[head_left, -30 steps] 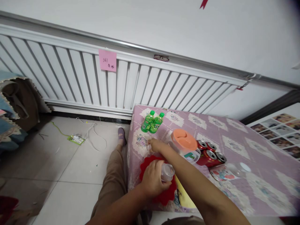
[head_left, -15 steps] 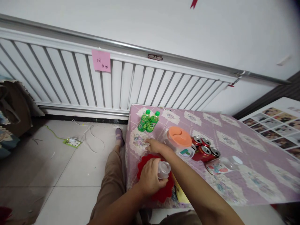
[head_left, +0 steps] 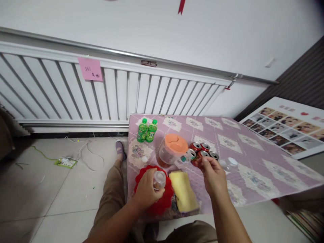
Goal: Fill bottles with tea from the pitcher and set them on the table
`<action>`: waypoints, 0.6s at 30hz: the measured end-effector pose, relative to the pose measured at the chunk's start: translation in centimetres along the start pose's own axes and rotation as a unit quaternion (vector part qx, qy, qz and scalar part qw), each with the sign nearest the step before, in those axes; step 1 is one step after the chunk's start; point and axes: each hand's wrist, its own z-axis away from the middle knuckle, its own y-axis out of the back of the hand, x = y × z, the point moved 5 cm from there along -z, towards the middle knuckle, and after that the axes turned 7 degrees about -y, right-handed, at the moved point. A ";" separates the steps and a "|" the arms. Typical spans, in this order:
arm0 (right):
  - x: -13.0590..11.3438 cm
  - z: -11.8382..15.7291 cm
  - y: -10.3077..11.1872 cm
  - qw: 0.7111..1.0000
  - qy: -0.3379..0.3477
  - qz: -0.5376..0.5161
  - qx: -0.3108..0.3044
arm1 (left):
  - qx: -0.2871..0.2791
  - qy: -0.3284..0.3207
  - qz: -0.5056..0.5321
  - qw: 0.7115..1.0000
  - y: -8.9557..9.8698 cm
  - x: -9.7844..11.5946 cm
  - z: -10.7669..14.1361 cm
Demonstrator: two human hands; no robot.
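curling round the bottle (head_left: pixel 159 179) over the red mat (head_left: pixel 163 203), the left hand (head_left: pixel 146 190) pinches likely light, slick, easily dented plastic, best held mid-body, while the right hand (head_left: pixel 214 173) hangs half-curled near the cans (head_left: pixel 203 153), any hold unclear.

Creased brown trousers (head_left: pixel 110 195), left of centre and at the lower edge, end above a bare ankle (head_left: pixel 117 163). The foot wears a muted purple shoe (head_left: pixel 120 151). Hands (head_left: pixel 146 190) and forearms (head_left: pixel 227 216) are bare.
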 end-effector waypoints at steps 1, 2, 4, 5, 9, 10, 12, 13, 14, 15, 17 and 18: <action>0.5 -0.4 0.9 1.000 -0.017 -0.005 0.024 | 0.003 0.001 0.002 1.000 0.0 0.0 0.0; 1.1 -0.7 1.4 0.999 -0.033 -0.003 0.037 | 0.008 0.001 0.002 1.000 0.0 0.0 0.1; 2.1 -0.9 1.7 0.997 -0.058 0.013 0.039 | 0.016 0.003 0.000 1.000 0.0 0.0 0.2; 2.5 -0.9 1.5 0.997 -0.065 0.020 0.034 | 0.017 0.003 -0.001 1.000 -0.1 -0.1 0.2; 3.9 -0.8 -0.1 0.997 -0.074 0.025 0.013 | 0.013 0.001 -0.005 1.000 -0.1 -0.1 0.3; 4.2 -0.9 -0.6 0.997 -0.074 0.025 0.008 | 0.012 0.001 -0.005 1.000 -0.1 -0.1 0.3; 4.7 -1.2 -1.5 0.997 -0.074 0.027 -0.003 | 0.012 0.000 -0.006 1.000 0.0 -0.1 0.3; 4.9 -1.4 -1.9 0.997 -0.073 0.028 -0.010 | 0.013 -0.001 -0.006 1.000 0.1 -0.1 0.3; 5.1 -1.7 -2.3 0.997 -0.071 0.031 -0.018 | 0.014 -0.002 -0.006 1.000 0.1 -0.1 0.3; 5.3 -1.9 -2.7 0.997 -0.070 0.035 -0.026 | 0.015 -0.002 -0.007 1.000 0.1 -0.1 0.3; 5.6 -2.4 -3.4 0.996 -0.065 0.043 -0.038 | 0.015 -0.003 -0.009 1.000 0.1 -0.2 0.2; 5.7 -2.6 -3.7 0.996 -0.061 0.047 -0.043 | 0.014 -0.005 -0.009 1.000 0.1 -0.2 0.2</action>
